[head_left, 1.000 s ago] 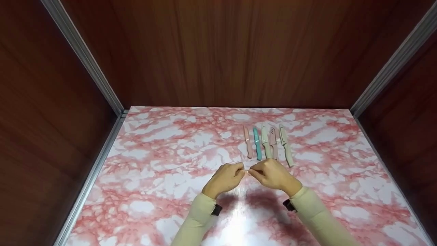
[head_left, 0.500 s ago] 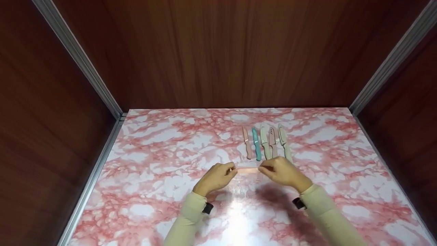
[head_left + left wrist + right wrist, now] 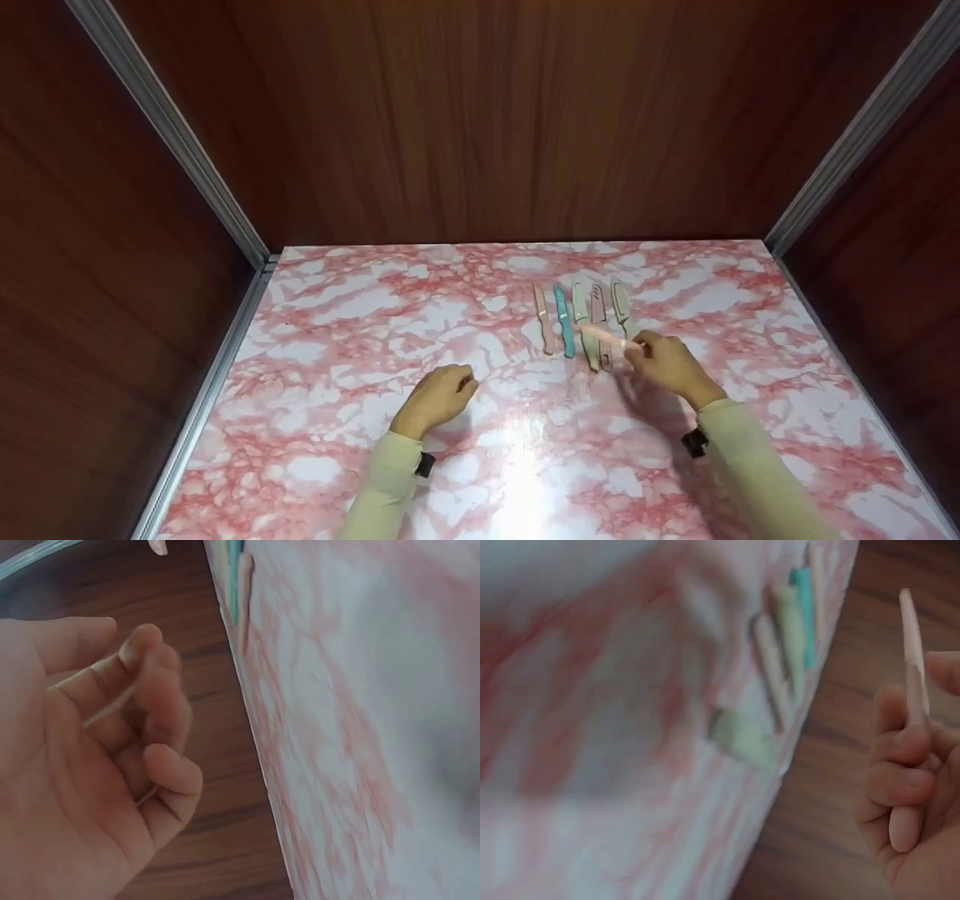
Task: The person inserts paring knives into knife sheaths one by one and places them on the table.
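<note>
A small peach-pink knife is gripped by its handle in my right hand. Its front part points left, above the handles of other knives lying on the table. In the right wrist view the fingers curl round the handle of the knife; whether a sheath covers the blade, I cannot tell. My left hand is held above the table to the left, holding nothing. The left wrist view shows the fingers of the left hand loosely bent and the palm bare.
A row of knives lies beyond my hands: a pink one, a teal one, a pale green one, a pink slotted one and another pale green one. Wood-grain panels enclose the marbled table.
Both hands held the peach-pink knife between them. My left hand has let go and moved left. The right hand has carried the knife right, over the row.
</note>
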Tool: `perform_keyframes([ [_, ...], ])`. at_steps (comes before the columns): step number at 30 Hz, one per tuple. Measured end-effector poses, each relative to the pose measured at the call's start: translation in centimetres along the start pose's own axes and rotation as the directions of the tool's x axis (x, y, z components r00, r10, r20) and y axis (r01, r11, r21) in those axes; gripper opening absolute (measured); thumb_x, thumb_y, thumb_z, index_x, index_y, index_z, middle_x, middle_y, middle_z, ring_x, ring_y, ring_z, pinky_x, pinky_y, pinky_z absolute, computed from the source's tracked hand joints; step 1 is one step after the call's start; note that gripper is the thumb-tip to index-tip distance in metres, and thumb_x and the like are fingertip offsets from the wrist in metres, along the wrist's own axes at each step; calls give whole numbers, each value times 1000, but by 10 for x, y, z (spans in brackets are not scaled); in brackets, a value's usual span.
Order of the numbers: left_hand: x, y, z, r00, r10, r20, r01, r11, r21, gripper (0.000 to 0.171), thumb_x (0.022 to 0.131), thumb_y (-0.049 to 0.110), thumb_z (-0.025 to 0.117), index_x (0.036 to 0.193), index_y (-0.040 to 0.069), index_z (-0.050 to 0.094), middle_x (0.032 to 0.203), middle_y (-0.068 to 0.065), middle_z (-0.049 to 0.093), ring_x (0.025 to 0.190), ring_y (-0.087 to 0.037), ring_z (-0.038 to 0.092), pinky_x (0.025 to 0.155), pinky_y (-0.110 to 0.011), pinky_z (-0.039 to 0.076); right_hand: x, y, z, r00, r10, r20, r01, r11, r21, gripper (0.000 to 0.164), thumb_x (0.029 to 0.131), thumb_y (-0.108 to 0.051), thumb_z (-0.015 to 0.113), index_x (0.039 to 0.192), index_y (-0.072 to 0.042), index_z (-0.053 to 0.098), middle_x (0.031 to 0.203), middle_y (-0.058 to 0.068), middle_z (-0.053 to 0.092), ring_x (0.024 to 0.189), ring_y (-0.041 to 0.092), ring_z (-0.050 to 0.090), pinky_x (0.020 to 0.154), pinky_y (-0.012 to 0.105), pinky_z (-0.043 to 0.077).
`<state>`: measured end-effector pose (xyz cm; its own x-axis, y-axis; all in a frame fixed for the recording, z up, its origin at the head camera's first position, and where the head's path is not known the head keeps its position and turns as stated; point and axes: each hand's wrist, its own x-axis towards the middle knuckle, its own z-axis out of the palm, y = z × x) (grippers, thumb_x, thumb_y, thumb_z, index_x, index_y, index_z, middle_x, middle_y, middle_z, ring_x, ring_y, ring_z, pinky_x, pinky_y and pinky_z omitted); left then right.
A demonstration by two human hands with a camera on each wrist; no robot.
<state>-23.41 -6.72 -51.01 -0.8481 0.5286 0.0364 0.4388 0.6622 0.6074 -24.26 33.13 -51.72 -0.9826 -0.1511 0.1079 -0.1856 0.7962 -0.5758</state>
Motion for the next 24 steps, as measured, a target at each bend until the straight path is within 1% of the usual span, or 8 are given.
perform_keyframes([
  [4,-7,-7,-2,999,-53,-4,53,998,33,21,98,24,49,79,16,54,74,4,45,63,-12,41,58,-28,36,2,23,-2,992,114,-48,-113,993,22,16,90,-8,56,100,3,61,73,10,60,56,18,52,51,33,43],
  [7,-12,-13,-3,997,-73,-3,73,996,46,19,98,25,49,84,16,57,79,3,47,66,-13,42,61,-30,38,3,37,-7,980,182,-74,-181,983,19,22,90,-6,52,105,8,59,82,17,63,64,22,57,57,35,46],
  [11,-19,-22,-4,997,-75,-6,75,995,62,17,98,23,50,85,14,57,82,2,48,69,-15,44,65,-33,40,6,51,-12,963,254,-92,-257,966,-18,30,92,-11,47,112,11,56,84,21,62,66,27,56,58,39,44],
  [14,-23,-27,-5,997,-76,-13,77,995,71,16,97,22,50,85,13,57,82,1,49,70,-16,45,67,-35,40,9,58,-13,949,301,-98,-306,951,-44,33,93,-13,45,113,13,54,87,24,61,69,30,56,61,43,44],
  [16,-24,-30,-5,997,-74,-15,75,995,67,16,97,21,50,86,13,57,82,1,49,70,-16,45,66,-35,40,12,61,-12,936,342,-89,-346,938,-34,35,94,-14,45,114,14,52,91,27,60,74,35,57,65,46,45],
  [18,-26,-32,-5,997,-78,-13,78,995,61,16,97,22,49,86,14,57,81,2,48,69,-15,44,65,-34,39,15,64,-11,923,376,-79,-379,925,-35,38,93,-14,44,116,16,50,99,31,57,84,41,57,73,51,45],
  [21,-27,-34,-5,997,-73,-16,73,996,51,17,97,21,50,82,15,55,78,2,46,66,-14,41,63,-32,37,18,68,-7,905,421,-65,-423,906,-30,43,93,-15,43,121,18,46,108,36,49,97,49,52,83,57,40],
  [24,-28,-35,-5,997,-74,-21,75,996,40,19,97,21,50,79,15,53,76,3,44,65,-14,40,61,-32,35,22,70,-4,901,430,-61,-433,900,-52,45,94,-15,39,121,20,46,109,38,44,100,51,47,86,59,38],
])
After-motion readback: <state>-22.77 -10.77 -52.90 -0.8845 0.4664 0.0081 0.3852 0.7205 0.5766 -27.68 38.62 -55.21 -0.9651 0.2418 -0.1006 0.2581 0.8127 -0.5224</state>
